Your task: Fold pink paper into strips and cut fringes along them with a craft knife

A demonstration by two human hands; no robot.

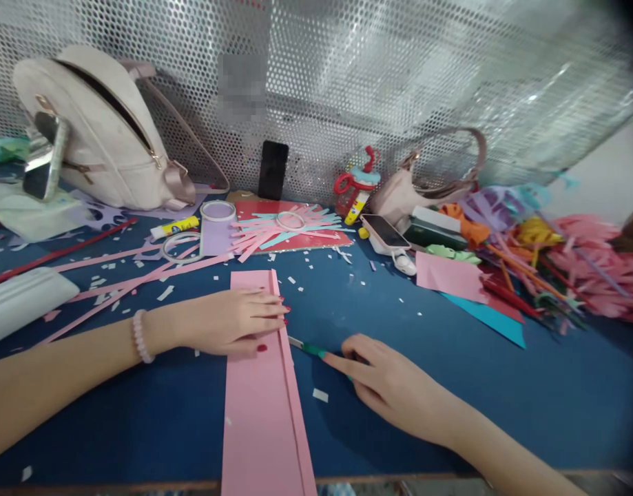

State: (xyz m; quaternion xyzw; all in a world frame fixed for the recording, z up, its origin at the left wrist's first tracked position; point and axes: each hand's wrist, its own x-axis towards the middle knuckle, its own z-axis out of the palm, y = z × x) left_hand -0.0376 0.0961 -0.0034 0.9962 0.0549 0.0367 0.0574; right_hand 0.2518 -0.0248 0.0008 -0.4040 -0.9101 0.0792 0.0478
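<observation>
My left hand (233,320) lies flat, fingers stretched out, across a long sheet of pink paper (259,413). Along the paper's right side runs a narrow folded strip (295,413), with my fingertips pressing on its upper part. My right hand (388,386) is closed around a small craft knife (310,348) with a green handle. The knife's blade points left and reaches the right edge of the paper, level with my left hand. Part of the handle is hidden in my fingers. The sheet's near end runs past the front table edge.
Behind the sheet, pink and blue strips lie crossed on a red sheet (316,239). A glue stick (175,227) and tape rolls are back left, near a backpack (99,138). A phone (384,233), handbag (399,196) and heaped coloured paper (585,265) stand right. Scraps dot the blue table.
</observation>
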